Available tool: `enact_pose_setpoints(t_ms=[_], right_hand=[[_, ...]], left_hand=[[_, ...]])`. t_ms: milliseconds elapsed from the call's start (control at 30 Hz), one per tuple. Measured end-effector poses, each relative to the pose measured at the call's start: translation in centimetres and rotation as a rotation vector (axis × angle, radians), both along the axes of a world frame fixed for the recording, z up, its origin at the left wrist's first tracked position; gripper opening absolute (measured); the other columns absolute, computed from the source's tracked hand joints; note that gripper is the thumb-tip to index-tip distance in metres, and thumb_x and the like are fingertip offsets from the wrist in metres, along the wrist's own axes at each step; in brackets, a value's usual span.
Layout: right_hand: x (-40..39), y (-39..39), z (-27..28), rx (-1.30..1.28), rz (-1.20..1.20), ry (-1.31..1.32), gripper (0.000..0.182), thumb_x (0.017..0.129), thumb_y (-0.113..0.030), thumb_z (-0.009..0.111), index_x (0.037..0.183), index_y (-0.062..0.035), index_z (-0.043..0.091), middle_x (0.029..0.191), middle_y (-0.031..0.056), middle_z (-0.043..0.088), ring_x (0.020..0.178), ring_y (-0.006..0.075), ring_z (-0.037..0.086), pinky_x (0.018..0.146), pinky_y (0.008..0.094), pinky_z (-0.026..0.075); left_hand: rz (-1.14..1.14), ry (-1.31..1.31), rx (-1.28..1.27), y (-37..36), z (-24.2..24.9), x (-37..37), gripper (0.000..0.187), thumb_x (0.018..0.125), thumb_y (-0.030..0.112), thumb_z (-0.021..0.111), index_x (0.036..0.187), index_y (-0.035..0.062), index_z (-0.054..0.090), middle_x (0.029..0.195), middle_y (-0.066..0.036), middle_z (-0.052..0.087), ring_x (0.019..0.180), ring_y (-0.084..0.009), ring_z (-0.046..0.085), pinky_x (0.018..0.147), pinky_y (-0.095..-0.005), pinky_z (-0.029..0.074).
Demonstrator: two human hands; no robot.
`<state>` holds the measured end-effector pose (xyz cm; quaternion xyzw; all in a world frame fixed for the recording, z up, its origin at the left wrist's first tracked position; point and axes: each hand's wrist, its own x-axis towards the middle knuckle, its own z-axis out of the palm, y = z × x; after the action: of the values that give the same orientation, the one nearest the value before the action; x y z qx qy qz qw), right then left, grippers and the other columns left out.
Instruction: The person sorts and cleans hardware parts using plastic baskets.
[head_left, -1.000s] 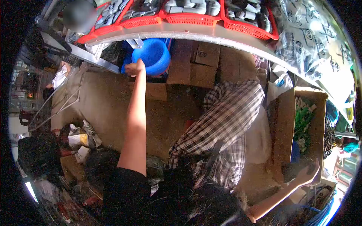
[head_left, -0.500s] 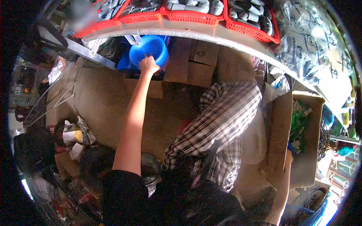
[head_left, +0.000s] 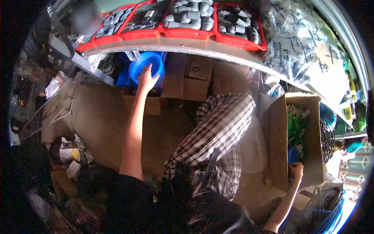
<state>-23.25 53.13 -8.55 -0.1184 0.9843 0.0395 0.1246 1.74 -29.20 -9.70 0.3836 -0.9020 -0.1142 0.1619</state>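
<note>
My left hand (head_left: 147, 80) is stretched out to the round blue plastic tub (head_left: 156, 64) under the shelf. Its fingers are apart over the tub's near side, and I see nothing held in them. Far to the right, my right hand (head_left: 297, 171) is at the near end of a tall open cardboard box (head_left: 278, 142), its fingers curled. What those fingers grip, if anything, is hidden. Inside that box are green packets (head_left: 297, 126) and a blue item (head_left: 293, 155) just beyond the hand.
Red baskets (head_left: 187, 34) of grey pipe fittings line the shelf above, beside clear printed plastic bags (head_left: 290, 43). Closed cartons (head_left: 194, 76) stand under the shelf. My knees in checked trousers (head_left: 222, 128) fill the middle. Crumpled wrappers (head_left: 72, 154) lie on the left. Another person's blurred head shows top left.
My left hand has gone from closed at the tub to fingers spread. My right hand has shifted slightly and shows more clearly at the box. The whole view has swung a little.
</note>
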Motion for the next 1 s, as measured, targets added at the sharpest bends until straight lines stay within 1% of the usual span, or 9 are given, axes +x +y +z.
enact_pose_setpoints(t_ms=[167, 233, 333, 400, 433, 500, 600, 767, 1000], right_hand=[[3.4, -7.5, 6.1, 0.139, -0.108, 0.196, 0.022, 0.067, -0.022, 0.063, 0.079, -0.0046, 0.057, 0.091, 0.0137, 0.055, 0.083, 0.0303, 0.055, 0.067, 0.0413, 0.046], [3.4, -8.4, 5.9, 0.203, -0.065, 0.331, 0.022, 0.067, -0.023, 0.063, 0.079, -0.0050, 0.058, 0.090, 0.0130, 0.055, 0.080, 0.0297, 0.056, 0.065, 0.0394, 0.046], [4.4, -9.3, 7.7, 0.260, -0.093, 0.294, 0.039, 0.069, -0.035, 0.060, 0.093, -0.0051, 0.056, 0.107, 0.0123, 0.052, 0.089, 0.0260, 0.053, 0.074, 0.0381, 0.044], [3.8, -6.3, 6.2, 0.249, 0.129, 0.482, 0.044, 0.068, -0.035, 0.061, 0.099, -0.0043, 0.052, 0.109, 0.0105, 0.051, 0.095, 0.0246, 0.050, 0.081, 0.0357, 0.040], [4.6, -10.0, 9.9, 0.272, -0.052, 0.261, 0.040, 0.066, -0.034, 0.063, 0.092, -0.0058, 0.053, 0.097, 0.0077, 0.054, 0.092, 0.0230, 0.051, 0.077, 0.0349, 0.042], [4.6, -8.5, 9.1, 0.245, 0.085, 0.342, 0.036, 0.062, -0.030, 0.067, 0.080, -0.0048, 0.050, 0.082, 0.0077, 0.053, 0.083, 0.0246, 0.053, 0.065, 0.0363, 0.045], [4.8, -8.7, 9.2, 0.406, 0.006, 0.280, 0.040, 0.056, -0.042, 0.069, 0.075, -0.0083, 0.058, 0.079, 0.0019, 0.053, 0.083, 0.0183, 0.054, 0.064, 0.0305, 0.048], [5.0, -8.7, 9.7, 0.343, -0.098, 0.357, 0.025, 0.059, -0.028, 0.070, 0.070, -0.0074, 0.059, 0.083, 0.0019, 0.053, 0.085, 0.0188, 0.053, 0.063, 0.0314, 0.049], [4.9, -11.0, 16.2, 0.022, -0.262, 0.649, 0.017, 0.063, -0.022, 0.064, 0.068, -0.0081, 0.057, 0.080, 0.0054, 0.053, 0.080, 0.0230, 0.055, 0.063, 0.0366, 0.047]], left_hand=[[-0.341, 0.313, 0.388, 6.8, 2.7, 0.1, 0.053, 0.073, 0.019, 0.064, 0.120, 0.0067, 0.042, 0.131, -0.020, 0.031, 0.121, -0.0351, 0.030, 0.097, -0.0410, 0.028], [-0.340, 0.329, 0.268, 9.0, 4.2, 0.0, 0.064, 0.072, 0.020, 0.065, 0.125, 0.0062, 0.034, 0.134, -0.019, 0.024, 0.126, -0.0308, 0.020, 0.103, -0.0391, 0.018], [-0.391, 0.455, 0.359, 8.7, 4.0, 0.0, 0.065, 0.072, 0.018, 0.065, 0.126, 0.0032, 0.031, 0.132, -0.016, 0.029, 0.123, -0.0266, 0.025, 0.102, -0.0369, 0.018], [-0.378, 0.493, 0.391, 8.9, 4.2, 0.4, 0.059, 0.075, 0.016, 0.063, 0.125, 0.0021, 0.034, 0.130, -0.014, 0.032, 0.119, -0.0253, 0.031, 0.100, -0.0357, 0.020], [-0.351, 0.501, 0.448, 9.1, 4.1, 0.8, 0.055, 0.076, 0.014, 0.061, 0.124, 0.0023, 0.035, 0.129, -0.014, 0.034, 0.118, -0.0254, 0.032, 0.100, -0.0358, 0.021], [-0.375, 0.460, 0.495, 7.3, 1.7, 2.2, 0.054, 0.079, 0.015, 0.059, 0.125, 0.0033, 0.034, 0.129, -0.015, 0.032, 0.118, -0.0269, 0.032, 0.098, -0.0393, 0.025], [-0.405, 0.361, 0.448, 5.8, -0.7, 4.1, 0.058, 0.079, 0.016, 0.059, 0.128, 0.0047, 0.030, 0.133, -0.022, 0.024, 0.121, -0.0306, 0.028, 0.098, -0.0431, 0.027], [-0.288, 0.396, 0.396, 8.5, 2.6, 4.2, 0.061, 0.081, 0.013, 0.056, 0.132, 0.0133, 0.023, 0.136, -0.019, 0.017, 0.112, -0.0355, 0.038, 0.093, -0.0416, 0.035], [-0.374, 0.534, 0.654, 14.6, 7.2, 0.0, 0.048, 0.084, 0.010, 0.049, 0.128, 0.0030, 0.029, 0.128, -0.015, 0.035, 0.107, -0.0282, 0.045, 0.092, -0.0366, 0.034]])
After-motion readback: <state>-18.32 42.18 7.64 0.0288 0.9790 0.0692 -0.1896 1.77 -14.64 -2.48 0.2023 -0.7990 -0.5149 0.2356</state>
